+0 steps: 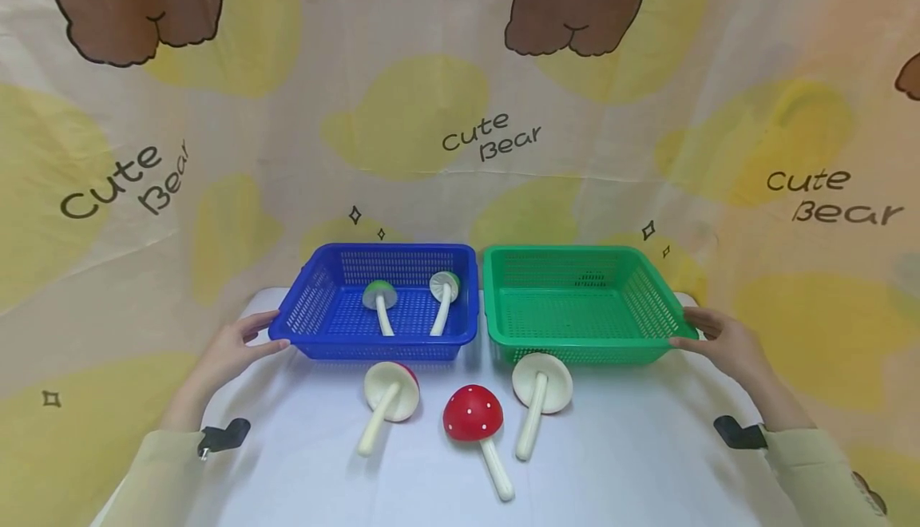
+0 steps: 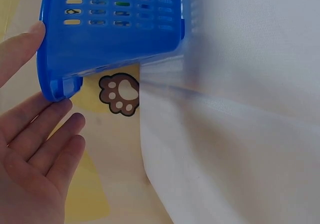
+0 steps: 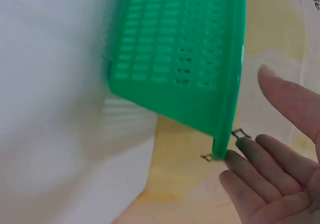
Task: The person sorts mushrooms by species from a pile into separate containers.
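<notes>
My left hand (image 1: 233, 349) holds the left end of a blue plastic basket (image 1: 388, 351), thumb on the rim and fingertips at the corner. Two toy mushrooms with green caps, one mushroom (image 1: 379, 297) and another mushroom (image 1: 444, 295), lie inside it. On the right, my right hand (image 1: 726, 343) has its fingertips at the rim of a green basket (image 1: 589, 343); in the right wrist view the thumb (image 3: 285, 97) stands apart from it. In front of the baskets lie a red-capped mushroom (image 1: 474, 415), a mushroom underside up (image 1: 391, 393) and another such mushroom (image 1: 542, 387).
The baskets stand side by side on a white-covered table (image 1: 431, 487), with a narrow gap between them. Behind hangs a patterned cloth (image 1: 402, 128) with bears and lettering. Dark straps, a left strap (image 1: 224, 437) and a right strap (image 1: 740, 433), sit at the wrists.
</notes>
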Motion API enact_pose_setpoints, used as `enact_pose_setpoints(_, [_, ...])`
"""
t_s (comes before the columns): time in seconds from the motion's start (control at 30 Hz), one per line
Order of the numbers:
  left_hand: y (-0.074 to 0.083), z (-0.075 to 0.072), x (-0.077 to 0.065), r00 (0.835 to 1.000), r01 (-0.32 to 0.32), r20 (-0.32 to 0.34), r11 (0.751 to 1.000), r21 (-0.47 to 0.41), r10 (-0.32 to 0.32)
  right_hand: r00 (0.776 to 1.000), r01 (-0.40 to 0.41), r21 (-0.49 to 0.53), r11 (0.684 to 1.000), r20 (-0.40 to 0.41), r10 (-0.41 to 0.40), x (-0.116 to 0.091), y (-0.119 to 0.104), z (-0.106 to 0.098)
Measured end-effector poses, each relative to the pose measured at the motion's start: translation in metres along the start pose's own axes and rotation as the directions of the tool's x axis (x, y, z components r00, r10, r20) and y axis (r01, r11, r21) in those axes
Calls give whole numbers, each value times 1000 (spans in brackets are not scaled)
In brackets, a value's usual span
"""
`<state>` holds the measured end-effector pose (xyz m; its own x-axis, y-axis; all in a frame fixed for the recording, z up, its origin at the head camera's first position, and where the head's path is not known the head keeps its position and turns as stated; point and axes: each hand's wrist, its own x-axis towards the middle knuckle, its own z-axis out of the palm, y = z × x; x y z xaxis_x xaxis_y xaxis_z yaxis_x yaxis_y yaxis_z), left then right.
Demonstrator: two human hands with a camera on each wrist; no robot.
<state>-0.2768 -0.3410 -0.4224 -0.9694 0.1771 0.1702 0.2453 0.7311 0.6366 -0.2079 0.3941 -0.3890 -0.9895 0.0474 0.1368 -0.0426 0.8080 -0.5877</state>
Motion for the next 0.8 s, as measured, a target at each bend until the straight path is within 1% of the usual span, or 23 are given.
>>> enact_pose_setpoints(0.2, [1, -1, 0, 1000, 7, 6, 1000, -10, -7, 998, -49, -9, 999, 35, 49, 2, 5, -6])
enact_pose_setpoints(0.53, [6, -2, -3, 1000, 27, 11, 1000, 2, -27, 993, -63, 3, 998, 96, 63, 8, 17, -6])
enact_pose_setpoints(0.8, [8, -1, -3, 1000, 7, -13, 1000, 17, -7, 991, -69, -15, 998, 115, 70, 11, 22, -7])
